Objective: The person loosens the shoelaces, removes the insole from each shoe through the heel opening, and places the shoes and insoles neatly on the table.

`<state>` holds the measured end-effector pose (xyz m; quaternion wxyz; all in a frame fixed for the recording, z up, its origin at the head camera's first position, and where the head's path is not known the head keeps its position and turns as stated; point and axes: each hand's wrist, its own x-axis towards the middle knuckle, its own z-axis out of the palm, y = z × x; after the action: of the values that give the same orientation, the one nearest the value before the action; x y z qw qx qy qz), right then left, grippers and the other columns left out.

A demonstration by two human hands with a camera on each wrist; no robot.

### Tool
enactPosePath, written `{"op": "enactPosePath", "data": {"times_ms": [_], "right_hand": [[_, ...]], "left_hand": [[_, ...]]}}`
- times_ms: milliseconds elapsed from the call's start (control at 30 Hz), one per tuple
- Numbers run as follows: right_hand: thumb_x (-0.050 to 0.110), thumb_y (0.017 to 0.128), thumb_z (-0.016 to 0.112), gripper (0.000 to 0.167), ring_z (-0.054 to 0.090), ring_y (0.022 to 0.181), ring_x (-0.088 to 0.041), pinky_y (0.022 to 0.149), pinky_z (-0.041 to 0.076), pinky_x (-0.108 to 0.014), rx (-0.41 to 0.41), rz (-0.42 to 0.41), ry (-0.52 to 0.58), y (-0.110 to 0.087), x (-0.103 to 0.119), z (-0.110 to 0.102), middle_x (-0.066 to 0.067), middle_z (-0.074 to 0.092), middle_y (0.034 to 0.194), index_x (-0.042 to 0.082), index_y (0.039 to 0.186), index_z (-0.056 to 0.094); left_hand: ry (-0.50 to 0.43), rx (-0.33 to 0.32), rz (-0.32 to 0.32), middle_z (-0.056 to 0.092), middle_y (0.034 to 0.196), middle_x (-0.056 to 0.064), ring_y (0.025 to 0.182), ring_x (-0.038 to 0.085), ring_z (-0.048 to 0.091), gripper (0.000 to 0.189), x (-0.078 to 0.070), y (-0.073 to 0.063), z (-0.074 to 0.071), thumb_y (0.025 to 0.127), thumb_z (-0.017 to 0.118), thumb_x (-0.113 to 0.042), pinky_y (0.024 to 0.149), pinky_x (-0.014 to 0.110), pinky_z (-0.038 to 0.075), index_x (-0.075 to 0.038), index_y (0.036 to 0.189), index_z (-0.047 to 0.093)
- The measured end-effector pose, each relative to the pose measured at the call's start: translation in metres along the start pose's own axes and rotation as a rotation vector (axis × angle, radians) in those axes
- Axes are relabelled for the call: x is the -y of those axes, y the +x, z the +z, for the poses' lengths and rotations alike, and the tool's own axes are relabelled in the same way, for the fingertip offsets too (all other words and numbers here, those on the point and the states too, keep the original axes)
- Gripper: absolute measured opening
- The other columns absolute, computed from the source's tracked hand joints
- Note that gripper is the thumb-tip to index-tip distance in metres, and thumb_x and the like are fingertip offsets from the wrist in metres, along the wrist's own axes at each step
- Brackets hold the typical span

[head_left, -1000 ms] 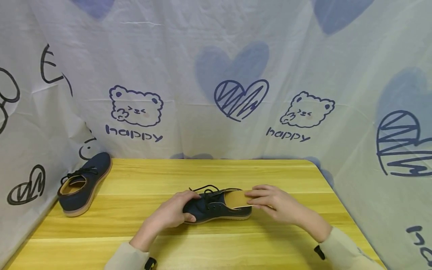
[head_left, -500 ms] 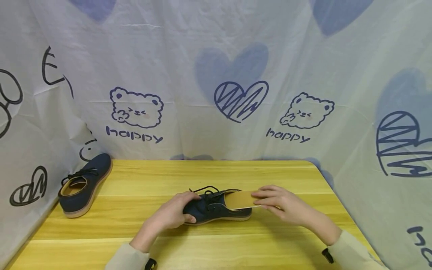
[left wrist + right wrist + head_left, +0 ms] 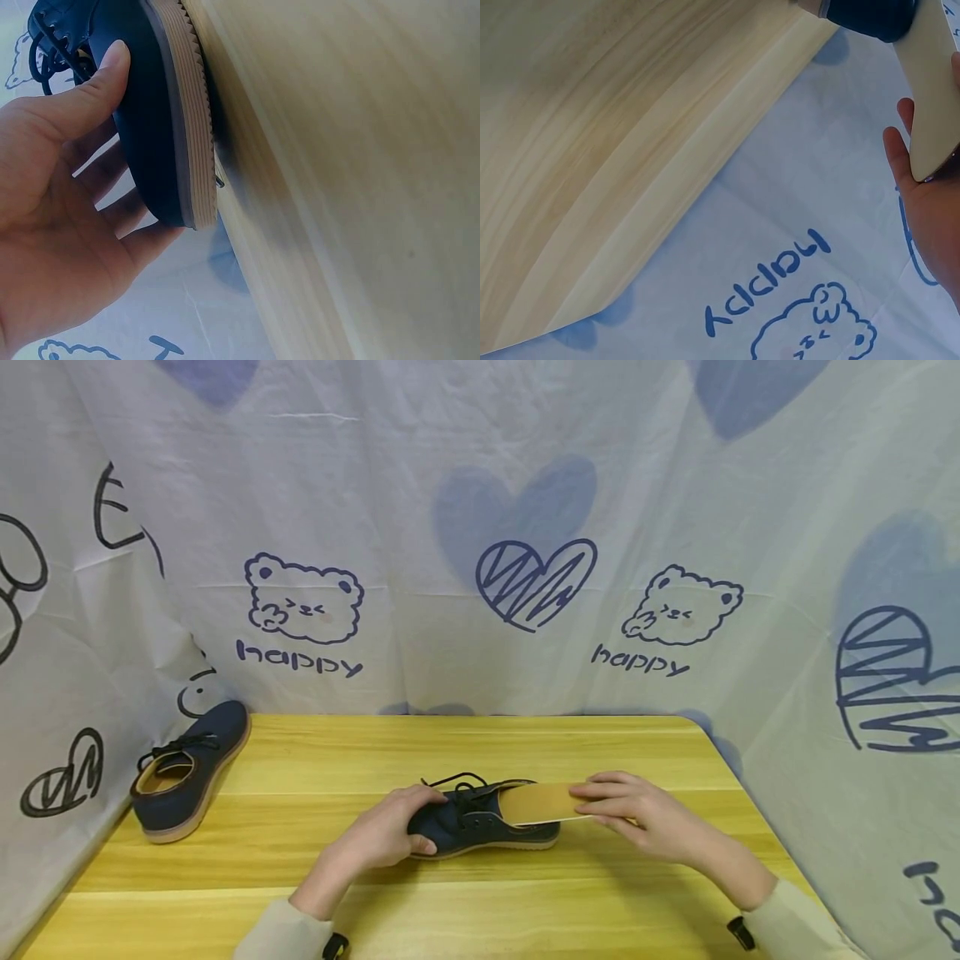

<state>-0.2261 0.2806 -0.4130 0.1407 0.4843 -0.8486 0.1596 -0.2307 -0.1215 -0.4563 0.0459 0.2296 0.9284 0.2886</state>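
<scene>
A dark blue lace-up shoe [image 3: 472, 827] lies on the wooden table, toe to the left and heel to the right. My left hand [image 3: 386, 827] grips it round the toe; in the left wrist view the thumb [image 3: 109, 75] lies on one side of the upper and the fingers on the other. Out of the shoe's opening sticks a tan insole [image 3: 543, 803], its front part hidden inside. The heel end of that insole is pinched by my right hand [image 3: 645, 818]. Its pale underside [image 3: 930, 97] shows in the right wrist view.
A second dark blue shoe [image 3: 191, 772] sits at the table's far left, against the printed cloth. White cloth [image 3: 420, 527] with hearts and bears hangs behind and at both sides of the wooden table [image 3: 375, 918].
My right hand has moved to the right, drawing the insole farther out of the shoe. The left hand and the shoe have stayed in place.
</scene>
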Motion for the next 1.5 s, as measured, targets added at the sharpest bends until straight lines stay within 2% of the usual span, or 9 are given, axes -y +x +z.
{"op": "enactPosePath", "data": {"times_ms": [133, 300, 500, 700, 767, 933, 1067, 1500], "right_hand": [[0.001, 0.092, 0.073, 0.035, 0.061, 0.124, -0.030, 0.106, 0.049, -0.038, -0.016, 0.000, 0.012, -0.004, 0.000, -0.002, -0.006, 0.068, 0.137, 0.012, 0.125, 0.077], [-0.001, 0.092, 0.073, 0.037, 0.059, 0.127, -0.028, 0.114, 0.037, -0.022, -0.045, 0.017, 0.037, -0.011, 0.001, -0.004, -0.007, 0.068, 0.137, 0.011, 0.127, 0.076], [-0.003, 0.094, 0.071, 0.038, 0.056, 0.131, -0.024, 0.115, 0.031, -0.014, -0.063, 0.057, 0.082, -0.022, 0.001, -0.006, -0.007, 0.067, 0.140, 0.012, 0.128, 0.075], [-0.007, 0.091, 0.071, 0.042, 0.054, 0.133, -0.019, 0.115, 0.030, -0.013, -0.132, 0.039, 0.119, -0.033, -0.001, -0.004, -0.007, 0.066, 0.140, 0.011, 0.129, 0.075], [-0.008, 0.092, 0.071, 0.042, 0.052, 0.135, -0.018, 0.115, 0.030, -0.013, -0.130, 0.062, 0.133, -0.038, -0.001, -0.003, -0.008, 0.066, 0.141, 0.010, 0.129, 0.074], [-0.010, 0.092, 0.069, 0.043, 0.055, 0.132, -0.024, 0.114, 0.031, -0.013, -0.128, 0.136, 0.169, -0.046, 0.004, -0.005, -0.010, 0.066, 0.140, 0.009, 0.130, 0.074], [-0.013, 0.090, 0.069, 0.045, 0.057, 0.130, -0.025, 0.113, 0.033, -0.014, -0.170, 0.135, 0.170, -0.052, 0.009, -0.005, -0.011, 0.067, 0.138, 0.009, 0.129, 0.074], [-0.017, 0.091, 0.066, 0.047, 0.056, 0.131, -0.012, 0.109, 0.037, -0.013, -0.239, 0.248, 0.263, -0.074, 0.013, 0.001, -0.011, 0.069, 0.135, 0.010, 0.128, 0.075]], "left_hand": [[0.002, 0.000, -0.002, 0.058, 0.147, 0.016, 0.134, 0.039, 0.053, 0.061, 0.000, 0.000, 0.000, 0.083, 0.088, -0.016, 0.109, 0.058, 0.045, -0.014, 0.139, 0.064], [0.004, 0.000, -0.008, 0.058, 0.147, 0.016, 0.135, 0.039, 0.053, 0.061, 0.000, 0.000, 0.001, 0.083, 0.088, -0.017, 0.109, 0.058, 0.044, -0.014, 0.139, 0.064], [0.001, 0.010, -0.013, 0.057, 0.147, 0.016, 0.135, 0.039, 0.052, 0.061, -0.001, 0.000, 0.002, 0.083, 0.088, -0.017, 0.109, 0.059, 0.044, -0.015, 0.139, 0.063], [-0.005, 0.013, -0.023, 0.057, 0.148, 0.015, 0.135, 0.039, 0.052, 0.060, -0.001, -0.001, 0.002, 0.084, 0.088, -0.017, 0.109, 0.059, 0.044, -0.016, 0.139, 0.063], [-0.002, 0.013, -0.024, 0.057, 0.148, 0.015, 0.135, 0.038, 0.052, 0.060, 0.000, -0.001, 0.001, 0.084, 0.088, -0.018, 0.109, 0.059, 0.044, -0.016, 0.139, 0.063], [0.003, 0.010, -0.019, 0.057, 0.148, 0.015, 0.135, 0.038, 0.053, 0.060, 0.000, -0.001, 0.001, 0.084, 0.087, -0.018, 0.109, 0.059, 0.044, -0.016, 0.139, 0.063], [0.015, 0.009, -0.015, 0.057, 0.148, 0.016, 0.135, 0.039, 0.052, 0.060, -0.001, -0.001, 0.001, 0.085, 0.087, -0.018, 0.110, 0.059, 0.044, -0.015, 0.140, 0.063], [0.064, 0.040, 0.074, 0.052, 0.153, 0.018, 0.142, 0.043, 0.046, 0.061, 0.002, -0.004, 0.001, 0.090, 0.081, -0.020, 0.113, 0.061, 0.039, -0.007, 0.146, 0.061]]}}
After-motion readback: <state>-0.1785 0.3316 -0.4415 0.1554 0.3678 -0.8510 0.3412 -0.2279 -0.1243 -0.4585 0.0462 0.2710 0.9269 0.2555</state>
